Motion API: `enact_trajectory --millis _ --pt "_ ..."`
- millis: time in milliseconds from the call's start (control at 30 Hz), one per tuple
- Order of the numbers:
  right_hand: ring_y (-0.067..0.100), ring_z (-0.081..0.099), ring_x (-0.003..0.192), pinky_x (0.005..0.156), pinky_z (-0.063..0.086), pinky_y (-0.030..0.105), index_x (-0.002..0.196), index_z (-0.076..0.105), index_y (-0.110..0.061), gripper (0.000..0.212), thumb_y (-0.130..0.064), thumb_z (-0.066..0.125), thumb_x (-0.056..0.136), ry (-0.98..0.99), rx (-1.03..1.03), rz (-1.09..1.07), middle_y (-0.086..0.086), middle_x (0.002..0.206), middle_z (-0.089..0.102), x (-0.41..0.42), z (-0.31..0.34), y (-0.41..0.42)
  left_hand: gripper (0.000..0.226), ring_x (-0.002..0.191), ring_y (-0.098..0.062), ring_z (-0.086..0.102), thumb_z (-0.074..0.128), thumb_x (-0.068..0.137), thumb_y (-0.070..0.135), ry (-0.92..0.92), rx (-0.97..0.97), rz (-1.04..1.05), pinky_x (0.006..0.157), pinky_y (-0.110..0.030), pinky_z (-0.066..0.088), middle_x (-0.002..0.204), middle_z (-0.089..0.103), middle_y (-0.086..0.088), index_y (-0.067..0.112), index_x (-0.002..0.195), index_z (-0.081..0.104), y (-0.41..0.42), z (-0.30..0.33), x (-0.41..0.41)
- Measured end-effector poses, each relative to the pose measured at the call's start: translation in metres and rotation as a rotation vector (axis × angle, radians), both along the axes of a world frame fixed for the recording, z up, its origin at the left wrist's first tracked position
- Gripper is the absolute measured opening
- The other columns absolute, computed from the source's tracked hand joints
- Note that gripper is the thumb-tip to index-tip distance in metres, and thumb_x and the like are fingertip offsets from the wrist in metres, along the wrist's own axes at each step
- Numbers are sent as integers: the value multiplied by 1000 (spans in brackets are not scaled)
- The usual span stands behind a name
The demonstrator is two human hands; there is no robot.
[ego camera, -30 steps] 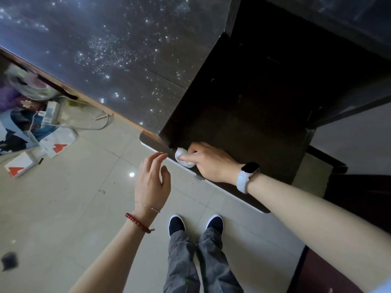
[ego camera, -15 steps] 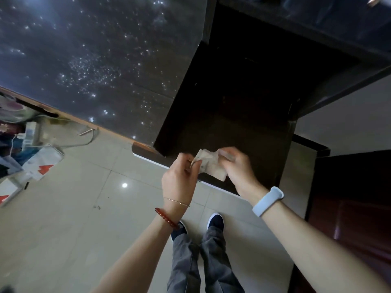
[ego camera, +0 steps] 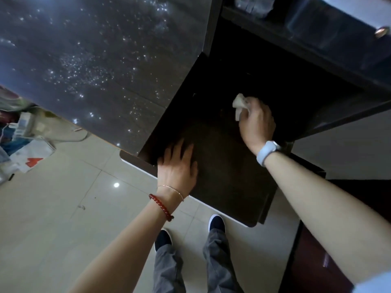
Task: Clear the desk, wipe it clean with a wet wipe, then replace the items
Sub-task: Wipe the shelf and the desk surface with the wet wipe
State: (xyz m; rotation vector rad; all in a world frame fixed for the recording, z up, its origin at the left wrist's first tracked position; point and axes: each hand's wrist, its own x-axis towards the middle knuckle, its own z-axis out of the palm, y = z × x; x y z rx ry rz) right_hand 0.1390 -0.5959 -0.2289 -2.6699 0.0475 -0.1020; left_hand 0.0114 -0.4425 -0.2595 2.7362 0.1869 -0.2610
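A dark brown desk [ego camera: 228,182] with a pale front edge fills the middle of the head view. My right hand [ego camera: 257,125], a light blue watch on its wrist, holds a crumpled white wet wipe [ego camera: 239,105] against the far part of the desk top. My left hand [ego camera: 179,163] lies flat on the desk near its front left corner, fingers spread. A red bead bracelet and a thin chain sit on that wrist.
A dark speckled wall panel [ego camera: 95,66] stands left of the desk. Boxes, packets and a cable [ego camera: 27,149] lie on the tiled floor at the far left. A dark cabinet with a round knob [ego camera: 382,31] sits behind the desk. My feet [ego camera: 215,224] stand below the front edge.
Both hands were refolding the wipe at the desk's front edge. Now my right hand has carried it farther back on the desk, and my left hand has let go and settled flat.
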Motion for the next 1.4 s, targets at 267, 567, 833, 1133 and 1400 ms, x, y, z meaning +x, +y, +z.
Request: enact_trajectory --millis 267,567,833,1133,1400 --pt "40 51 103 79 49 45 115 60 -2 36 3 44 83 47 -168 431 23 111 54 24 -46 5 54 112 -37 55 36 79 42 -16 128 63 83 -50 47 126 57 -11 17 122 56 -5 -24 4" --pt "39 48 109 86 43 43 120 57 -2 37 5 44 86 92 -134 446 23 115 52 30 -44 1 54 115 -38 51 34 79 40 -62 66 115 88 -54 43 127 57 -12 16 122 57 -7 -25 4" --pt "34 41 115 82 41 42 128 49 -5 45 5 42 85 162 -327 628 16 121 47 10 -30 -15 53 115 -38 52 35 79 40 -42 62 131 86 -54 44 127 57 -11 17 121 57 -10 -22 4" --pt "35 45 112 75 41 39 122 51 2 42 8 46 81 149 -357 715 18 122 49 -15 -24 -9 54 116 -37 51 33 78 41 -56 72 140 87 -53 43 128 56 -10 17 121 57 -10 -25 3" --pt "39 51 103 71 45 40 118 52 8 40 9 51 78 147 -374 666 23 113 53 -12 -32 -5 51 113 -37 53 38 77 39 -85 85 150 83 -53 46 126 58 -10 17 118 59 -12 -26 4"
